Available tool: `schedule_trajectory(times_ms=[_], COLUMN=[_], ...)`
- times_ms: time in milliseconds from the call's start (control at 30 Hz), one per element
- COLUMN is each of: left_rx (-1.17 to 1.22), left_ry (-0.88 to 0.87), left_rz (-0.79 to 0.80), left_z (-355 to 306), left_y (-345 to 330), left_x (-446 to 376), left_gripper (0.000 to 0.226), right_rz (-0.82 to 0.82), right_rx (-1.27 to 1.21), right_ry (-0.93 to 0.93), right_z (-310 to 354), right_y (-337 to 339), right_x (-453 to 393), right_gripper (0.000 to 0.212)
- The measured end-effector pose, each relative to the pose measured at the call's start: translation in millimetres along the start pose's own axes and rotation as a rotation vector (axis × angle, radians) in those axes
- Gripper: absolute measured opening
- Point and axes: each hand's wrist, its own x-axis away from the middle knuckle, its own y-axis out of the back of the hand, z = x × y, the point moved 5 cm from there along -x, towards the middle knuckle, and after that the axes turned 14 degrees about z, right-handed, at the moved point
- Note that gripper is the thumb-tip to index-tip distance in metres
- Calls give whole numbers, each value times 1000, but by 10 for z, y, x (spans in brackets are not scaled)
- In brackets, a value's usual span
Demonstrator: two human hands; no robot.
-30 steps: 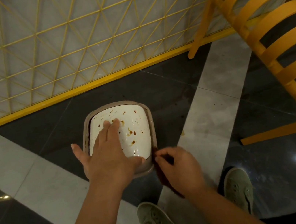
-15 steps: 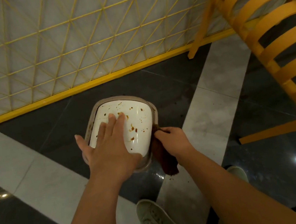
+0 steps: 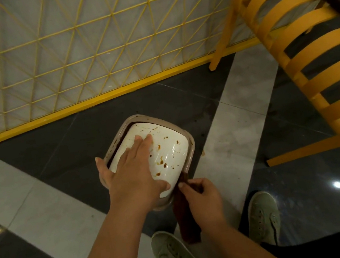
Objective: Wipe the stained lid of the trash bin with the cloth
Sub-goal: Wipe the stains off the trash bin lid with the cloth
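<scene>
Head view: left hand flat, hiding stained lid; right hand clamping half-hidden cloth.

Dim warm light, lamp glare on the glossy floor, edges bowed, slightly soft.
</scene>
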Motion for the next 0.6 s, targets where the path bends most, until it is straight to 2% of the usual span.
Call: schedule_trajectory(times_ms=[167,267,467,600], left_rx=[-2,-17,-54,-43], left_ry=[5,11,17,2], left_rz=[23,21,18,5], left_z=[10,-1,-17,-4], left_y=[-6,2,29,4], left_x=[7,-7,-48,-19], left_gripper=[110,110,110,108], right_rz=[-173,-206,-23,-35], right_rx=[69,169,238,226], right_ry=[125,194,76,103], right_z=[626,898,108,247], right_y=[348,352,30,105], right_x=[-407,-477,-47,-196], right_gripper=[5,8,5,6])
